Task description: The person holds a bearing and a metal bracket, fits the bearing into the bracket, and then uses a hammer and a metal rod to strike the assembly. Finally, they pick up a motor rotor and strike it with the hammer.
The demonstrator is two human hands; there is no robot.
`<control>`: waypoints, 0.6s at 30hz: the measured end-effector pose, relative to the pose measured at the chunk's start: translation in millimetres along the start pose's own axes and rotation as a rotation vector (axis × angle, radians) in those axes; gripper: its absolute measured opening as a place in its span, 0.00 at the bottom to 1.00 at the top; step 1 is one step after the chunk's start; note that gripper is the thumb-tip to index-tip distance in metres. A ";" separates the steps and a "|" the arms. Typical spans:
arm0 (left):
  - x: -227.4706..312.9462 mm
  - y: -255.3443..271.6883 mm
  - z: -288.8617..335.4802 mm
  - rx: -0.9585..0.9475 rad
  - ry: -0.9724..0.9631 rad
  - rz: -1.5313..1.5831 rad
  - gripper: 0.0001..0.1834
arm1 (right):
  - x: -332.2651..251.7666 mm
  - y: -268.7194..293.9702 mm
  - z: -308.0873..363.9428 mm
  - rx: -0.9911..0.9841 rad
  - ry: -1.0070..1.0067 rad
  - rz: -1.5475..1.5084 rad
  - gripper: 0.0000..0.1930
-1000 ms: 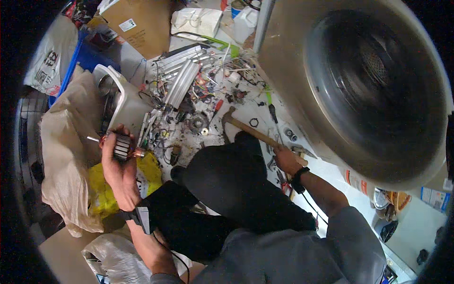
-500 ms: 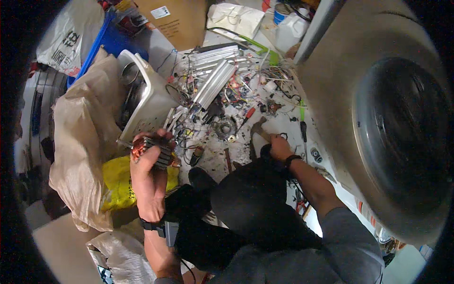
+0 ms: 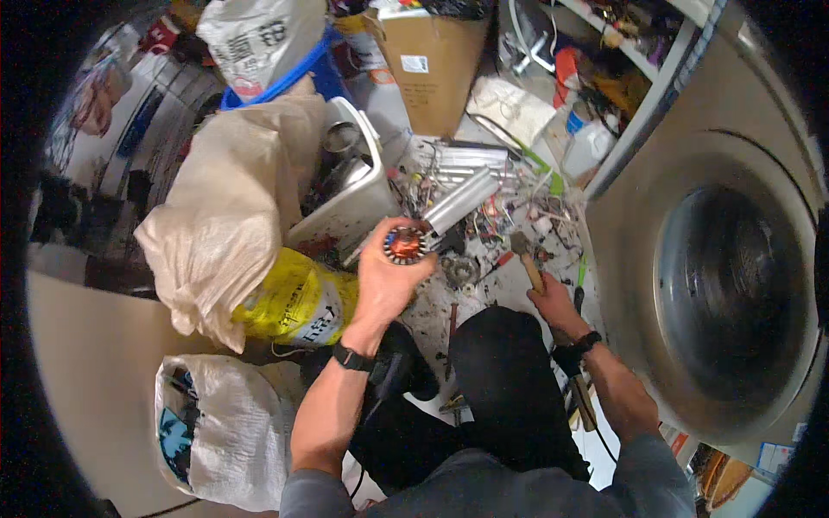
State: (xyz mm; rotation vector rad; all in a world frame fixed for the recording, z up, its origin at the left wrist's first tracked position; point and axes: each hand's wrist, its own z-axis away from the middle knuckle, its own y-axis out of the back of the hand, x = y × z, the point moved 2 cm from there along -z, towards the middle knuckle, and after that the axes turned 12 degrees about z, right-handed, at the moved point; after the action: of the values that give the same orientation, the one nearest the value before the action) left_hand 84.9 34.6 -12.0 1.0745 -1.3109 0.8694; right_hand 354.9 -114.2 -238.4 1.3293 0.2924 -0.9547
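Observation:
My left hand point(image 3: 383, 283) is closed around a motor rotor point(image 3: 406, 246), a short ribbed cylinder with copper windings. Its round end faces up at me, dark teeth ringing the copper. In my right hand point(image 3: 556, 309) is a hammer point(image 3: 533, 273), gripped by its wooden handle with the head pointing away from me. Beyond the rotor, on the littered floor, lie a ring-shaped metal part point(image 3: 460, 271) and a red-handled screwdriver point(image 3: 503, 259). A long silvery metal profile point(image 3: 464, 200) rests on the scrap behind them.
Wires and metal scrap cover the floor ahead. To the left stand a white bin point(image 3: 373, 160), a beige sack point(image 3: 229, 186), a yellow bag point(image 3: 289, 298) and an open white sack point(image 3: 237, 427). A round-doored washing machine point(image 3: 626, 216) stands at the right; a cardboard box point(image 3: 436, 82) is behind.
The head view has shifted. My left hand has moved right and turned the rotor so its wound end faces up. My right hand still holds the hammer, which has changed angle.

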 end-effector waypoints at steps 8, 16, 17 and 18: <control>8.8 7.6 12.0 0.035 -0.187 -0.051 0.25 | -218.7 168.0 90.3 0.303 0.404 -0.115 0.19; -7.9 9.4 15.5 0.036 -0.330 -0.010 0.24 | -245.1 145.9 149.3 0.129 0.403 0.046 0.16; -8.3 8.0 17.2 0.038 -0.330 -0.004 0.24 | -247.7 145.8 152.5 0.184 0.463 0.073 0.17; -8.3 7.9 18.6 0.047 -0.337 -0.042 0.24 | -252.6 147.5 156.3 0.182 0.464 0.077 0.17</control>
State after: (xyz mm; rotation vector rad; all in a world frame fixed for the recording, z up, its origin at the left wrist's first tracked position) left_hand 70.9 20.1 -20.2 1.3217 -1.5445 0.7103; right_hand 257.8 -158.7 75.6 1.7139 0.5125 -0.6094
